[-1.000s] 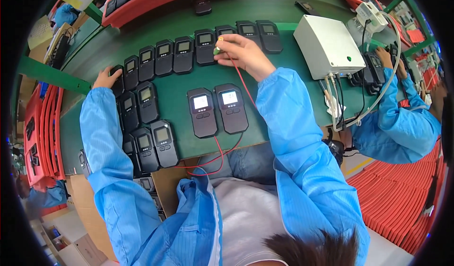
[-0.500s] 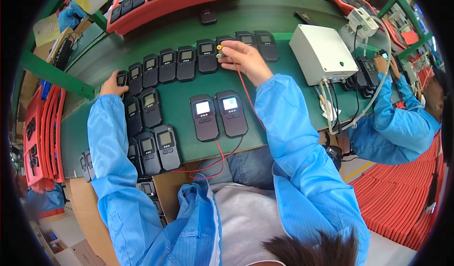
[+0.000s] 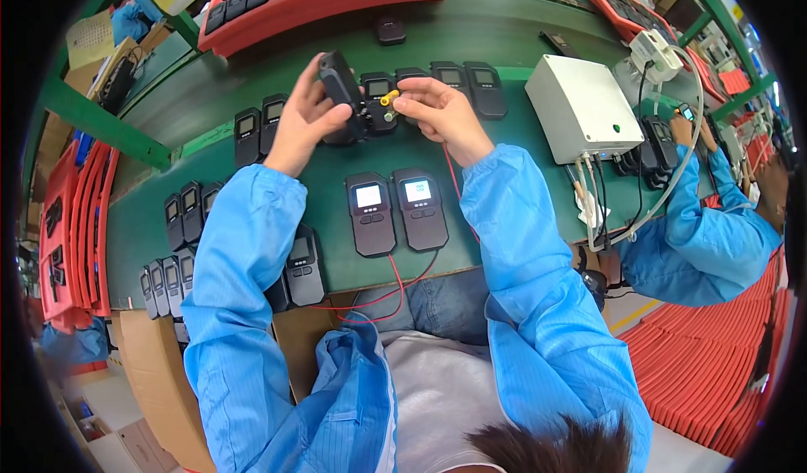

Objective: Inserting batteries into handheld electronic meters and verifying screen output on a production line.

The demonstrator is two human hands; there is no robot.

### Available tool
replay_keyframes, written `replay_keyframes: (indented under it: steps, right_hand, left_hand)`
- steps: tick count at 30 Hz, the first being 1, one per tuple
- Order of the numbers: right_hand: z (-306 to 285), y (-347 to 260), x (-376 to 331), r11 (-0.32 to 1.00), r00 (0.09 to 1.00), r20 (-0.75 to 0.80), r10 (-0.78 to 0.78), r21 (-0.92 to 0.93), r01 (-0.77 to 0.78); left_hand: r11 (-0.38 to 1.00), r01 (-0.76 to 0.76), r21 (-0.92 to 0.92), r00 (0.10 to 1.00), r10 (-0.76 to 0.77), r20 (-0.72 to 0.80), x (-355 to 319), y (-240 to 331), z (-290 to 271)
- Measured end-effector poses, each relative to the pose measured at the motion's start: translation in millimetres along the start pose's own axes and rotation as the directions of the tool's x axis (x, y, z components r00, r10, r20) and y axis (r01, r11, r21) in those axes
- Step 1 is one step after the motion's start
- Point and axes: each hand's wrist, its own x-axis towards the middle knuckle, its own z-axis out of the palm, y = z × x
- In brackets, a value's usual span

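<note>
Device (image 3: 340, 86) from the row (image 3: 246, 137) now sits clamped in the fingers of the left hand (image 3: 300, 126), brought near the yellow connector (image 3: 388, 99) pinched by fingers of the right hand (image 3: 445, 121).

1. In my left hand (image 3: 304, 121): a black, blocky plastic device (image 3: 339, 82), just left of the small yellow connector (image 3: 388, 98) in my right hand (image 3: 441, 118).
2. Nearer me: two black, lit-screened devices (image 3: 372, 231), side by side on the green tabletop (image 3: 326, 189).
3. Right of my grip: a white, boxy unit (image 3: 580, 103).
4. Beyond my left hand: a long red tray (image 3: 336, 2).
</note>
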Motion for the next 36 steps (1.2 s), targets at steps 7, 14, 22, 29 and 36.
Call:
replay_keyframes:
  steps: [7,14,22,29,36]
  right_hand:
    - [9,6,4,0.986,0.995,-0.057,-0.08,-0.151,0.071]
    - [6,2,0,0.984,0.997,0.032,-0.076,-0.162,0.08]
    - [17,8,-2,0.931,0.961,-0.039,-0.275,-0.259,0.256]
    - [9,6,1,0.963,0.983,0.02,-0.183,-0.199,0.183]
    - [11,0,-4,0.959,0.983,0.02,-0.185,-0.213,0.185]
  left_hand:
    - [0.994,0.023,-0.111,1.0,-0.023,0.006,6,-19,9]
    - [0.999,-0.018,-0.037,0.999,0.019,0.036,9,-21,9]
    - [0.999,-0.035,0.024,0.998,0.033,0.057,7,-21,7]
    - [0.999,-0.017,0.048,0.999,0.014,0.052,5,-18,8]
    - [0.996,-0.073,0.06,0.993,0.067,0.092,5,-14,10]
